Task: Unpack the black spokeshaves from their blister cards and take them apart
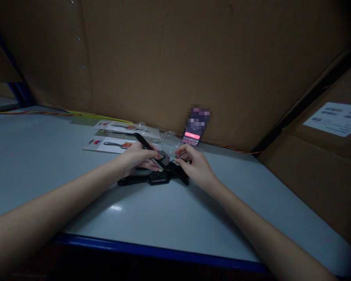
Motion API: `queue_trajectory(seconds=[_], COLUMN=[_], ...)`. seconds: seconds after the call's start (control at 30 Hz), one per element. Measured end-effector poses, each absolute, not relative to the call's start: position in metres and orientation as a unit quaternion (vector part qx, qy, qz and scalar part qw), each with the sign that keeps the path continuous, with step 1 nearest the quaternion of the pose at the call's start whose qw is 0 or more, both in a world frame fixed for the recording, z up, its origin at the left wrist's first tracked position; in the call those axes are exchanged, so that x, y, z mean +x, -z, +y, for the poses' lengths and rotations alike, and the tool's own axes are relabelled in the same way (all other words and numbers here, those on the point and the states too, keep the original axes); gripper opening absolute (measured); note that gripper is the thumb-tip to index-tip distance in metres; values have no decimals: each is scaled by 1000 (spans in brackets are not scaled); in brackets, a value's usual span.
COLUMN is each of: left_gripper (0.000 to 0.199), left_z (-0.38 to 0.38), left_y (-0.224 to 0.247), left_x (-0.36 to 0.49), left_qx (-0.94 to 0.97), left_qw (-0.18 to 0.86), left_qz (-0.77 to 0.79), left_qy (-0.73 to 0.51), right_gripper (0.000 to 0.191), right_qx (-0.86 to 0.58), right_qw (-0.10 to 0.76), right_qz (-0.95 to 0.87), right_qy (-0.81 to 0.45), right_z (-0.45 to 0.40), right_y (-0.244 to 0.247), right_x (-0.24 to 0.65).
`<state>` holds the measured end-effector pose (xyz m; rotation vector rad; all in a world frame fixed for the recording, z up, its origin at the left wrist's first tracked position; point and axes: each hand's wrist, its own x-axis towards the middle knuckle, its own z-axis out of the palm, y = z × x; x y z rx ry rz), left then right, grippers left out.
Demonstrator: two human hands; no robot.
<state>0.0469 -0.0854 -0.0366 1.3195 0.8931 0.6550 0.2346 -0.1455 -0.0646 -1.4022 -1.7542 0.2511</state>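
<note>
My left hand (pixel 137 157) is shut around a black-handled kitchen utensil (pixel 143 141), whose grey metal head (pixel 163 157) points towards my right hand. My right hand (pixel 193 160) is just beyond that head, with its curled fingertips close to the utensil or touching it; I cannot tell whether they pinch anything. Under both hands lies a pile of black utensils (pixel 156 178) on the table. Their far parts are hidden by my hands.
Printed product cards (pixel 109 144) and loose clear plastic (pixel 167 139) lie behind my hands. A phone (pixel 191 136) with a lit screen leans on a cardboard wall (pixel 193 58). A labelled carton (pixel 336 119) stands at right; the table has a blue front edge (pixel 152 249).
</note>
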Motion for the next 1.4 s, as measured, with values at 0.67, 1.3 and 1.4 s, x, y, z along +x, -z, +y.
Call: queue_trajectory(seconds=[0.67,1.3,1.4], left_gripper=[31,29,24], left_z=[-87,-88,-88], left_y=[34,34,33], left_x=[45,47,44], left_qx=[570,514,587], left_qw=[705,807,738], left_qz=[326,203,227], left_qy=[-268,-208,-246], right_gripper=[21,26,24], right_qx=[-527,-647,-679], right_qw=[419,436,384], right_qz=[-720,-563,-561], right_qy=[-166,-273,-277], right_z=[-144,-128,-126], right_y=[57,52,54], right_x=[242,293,309])
